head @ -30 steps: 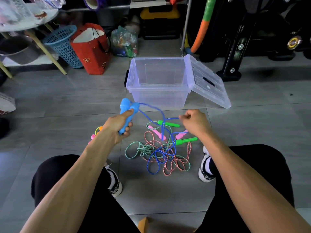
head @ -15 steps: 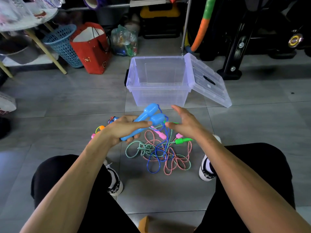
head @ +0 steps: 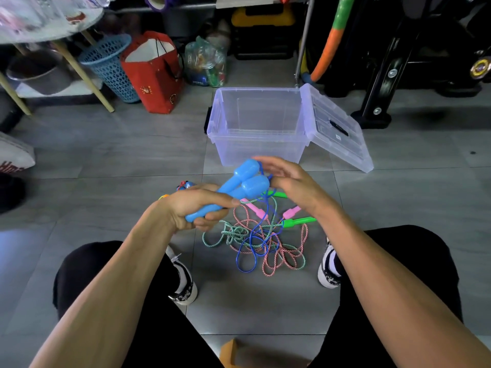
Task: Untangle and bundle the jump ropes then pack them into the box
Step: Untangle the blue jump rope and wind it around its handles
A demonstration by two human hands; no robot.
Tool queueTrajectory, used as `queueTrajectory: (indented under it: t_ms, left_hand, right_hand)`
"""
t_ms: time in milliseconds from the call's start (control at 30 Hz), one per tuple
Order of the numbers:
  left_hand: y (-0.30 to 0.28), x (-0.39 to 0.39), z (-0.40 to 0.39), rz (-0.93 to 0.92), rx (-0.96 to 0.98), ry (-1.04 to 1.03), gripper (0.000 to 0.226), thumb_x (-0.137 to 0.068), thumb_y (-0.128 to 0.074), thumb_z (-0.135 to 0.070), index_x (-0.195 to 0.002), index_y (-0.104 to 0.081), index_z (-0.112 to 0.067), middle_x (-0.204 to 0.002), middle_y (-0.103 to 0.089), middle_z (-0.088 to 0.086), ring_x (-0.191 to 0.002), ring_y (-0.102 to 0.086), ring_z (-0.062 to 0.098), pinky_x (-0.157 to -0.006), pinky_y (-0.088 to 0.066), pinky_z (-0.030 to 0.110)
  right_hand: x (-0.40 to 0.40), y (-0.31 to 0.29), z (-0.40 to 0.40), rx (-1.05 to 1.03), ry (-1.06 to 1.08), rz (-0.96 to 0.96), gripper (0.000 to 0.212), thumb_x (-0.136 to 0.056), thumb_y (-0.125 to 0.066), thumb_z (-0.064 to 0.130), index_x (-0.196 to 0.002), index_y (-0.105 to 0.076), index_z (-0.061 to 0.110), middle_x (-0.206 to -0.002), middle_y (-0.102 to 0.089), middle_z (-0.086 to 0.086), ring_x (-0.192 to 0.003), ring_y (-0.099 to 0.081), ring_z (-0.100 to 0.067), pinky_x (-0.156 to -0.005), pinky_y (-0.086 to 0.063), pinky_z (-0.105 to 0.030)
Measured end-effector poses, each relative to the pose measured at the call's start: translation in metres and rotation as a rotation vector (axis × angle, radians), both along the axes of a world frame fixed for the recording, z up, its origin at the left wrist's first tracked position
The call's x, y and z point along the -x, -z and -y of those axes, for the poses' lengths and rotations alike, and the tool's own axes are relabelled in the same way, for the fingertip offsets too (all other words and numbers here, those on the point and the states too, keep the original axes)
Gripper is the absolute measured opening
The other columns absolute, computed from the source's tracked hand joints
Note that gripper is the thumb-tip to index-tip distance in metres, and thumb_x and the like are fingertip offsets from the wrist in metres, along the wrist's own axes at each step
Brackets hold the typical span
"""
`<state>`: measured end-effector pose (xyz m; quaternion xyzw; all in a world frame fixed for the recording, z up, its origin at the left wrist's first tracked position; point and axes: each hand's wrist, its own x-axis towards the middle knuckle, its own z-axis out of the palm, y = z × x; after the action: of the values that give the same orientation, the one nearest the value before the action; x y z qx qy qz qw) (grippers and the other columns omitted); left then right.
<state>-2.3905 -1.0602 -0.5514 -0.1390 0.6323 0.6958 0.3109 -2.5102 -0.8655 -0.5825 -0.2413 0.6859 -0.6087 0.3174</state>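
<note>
Blue handles (head: pixel 240 185) in left hand (head: pixel 195 208), red bag (head: pixel 154 73), writing unreadable

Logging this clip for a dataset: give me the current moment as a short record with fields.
left hand: grips two light blue plastic handles
right hand: fingers straight beside the handle tops
blue cord: hangs into the pile
pile on floor: green-white rope, red-white rope
clear plastic box: open, no rope inside
</note>
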Motion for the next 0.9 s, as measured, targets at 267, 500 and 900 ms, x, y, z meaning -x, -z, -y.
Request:
queueTrajectory:
  t_ms: [267, 500, 900]
  left_hand:
    - [-0.001, 0.009, -0.004, -0.029, -0.203, -0.407, 0.018, -0.077, -0.063, -0.018, -0.077, -0.046, -0.011, -0.046, -0.037, -0.002, -0.027, -0.025, 0.005, -0.032, -0.019, 0.015]
    - [-0.005, 0.016, -0.018, -0.075, -0.211, -0.376, 0.022, -0.082, -0.064, -0.013, -0.1, -0.052, -0.011, -0.068, -0.048, 0.002, -0.041, -0.039, 0.007, -0.03, -0.027, 0.014]
    - [0.033, 0.033, -0.034, -0.361, 1.081, 0.16, 0.018, -0.094, -0.059, -0.023, -0.107, -0.054, -0.011, -0.09, -0.058, 0.003, -0.08, -0.051, 0.024, -0.064, -0.034, 0.028]
  right_hand:
    - [-0.007, -0.003, 0.01, -0.023, 0.109, 0.124, 0.031, -0.095, -0.037, 0.021, -0.089, -0.067, 0.015, -0.054, -0.042, 0.0, -0.048, -0.035, -0.016, -0.051, -0.037, -0.026]
    - [-0.017, 0.011, 0.016, -0.527, 0.112, -0.497, 0.035, -0.104, -0.034, 0.025, -0.096, -0.062, 0.006, -0.096, -0.068, -0.013, -0.093, -0.058, -0.03, -0.081, -0.045, -0.035]
    - [-0.028, -0.012, -0.005, -0.935, -0.343, -0.827, 0.015, -0.093, -0.044, 0.016, -0.09, -0.054, 0.005, -0.095, -0.059, -0.015, -0.075, -0.051, -0.032, -0.062, -0.036, -0.033]
